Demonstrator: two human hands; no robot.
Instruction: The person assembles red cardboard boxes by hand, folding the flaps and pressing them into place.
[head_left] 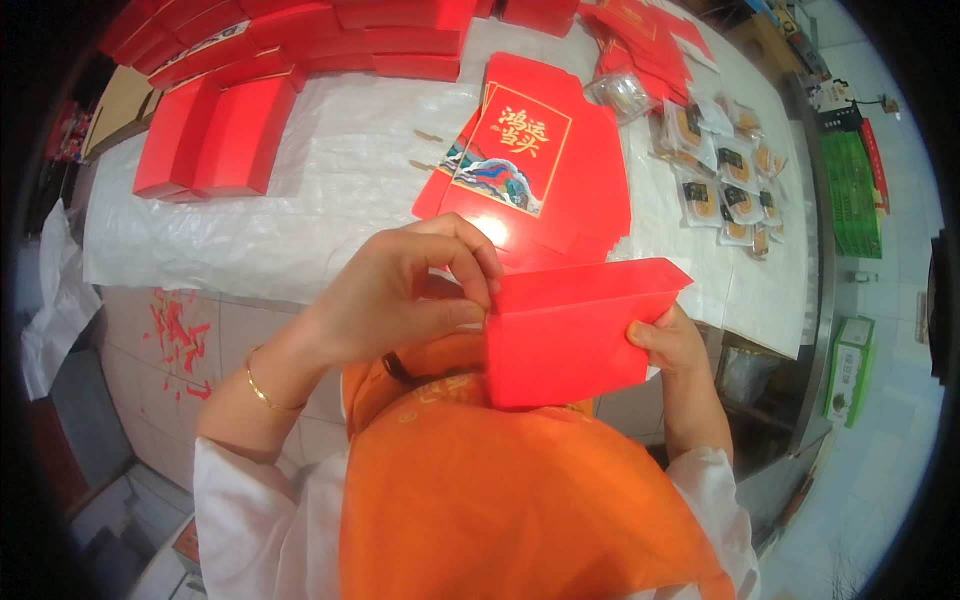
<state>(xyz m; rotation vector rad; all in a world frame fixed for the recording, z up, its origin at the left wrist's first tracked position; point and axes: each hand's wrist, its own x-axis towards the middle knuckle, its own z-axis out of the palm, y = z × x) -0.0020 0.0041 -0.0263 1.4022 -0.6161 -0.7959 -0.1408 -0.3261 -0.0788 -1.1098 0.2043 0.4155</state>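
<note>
Red box (585,345), walls raised, is held up at the near edge of the tabletop (360,150): left hand (400,285) pinching its left end, right hand (675,345) gripping its right. Folding seems in hand; the next move probably calls for squaring the left end.

head-worn fisheye looks down at hands (395,290)

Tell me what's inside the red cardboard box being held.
Inside the open, rectangular red cardboard box, a strip of its plain red far wall shows. The near wall hides the bottom and anything on it.
</note>
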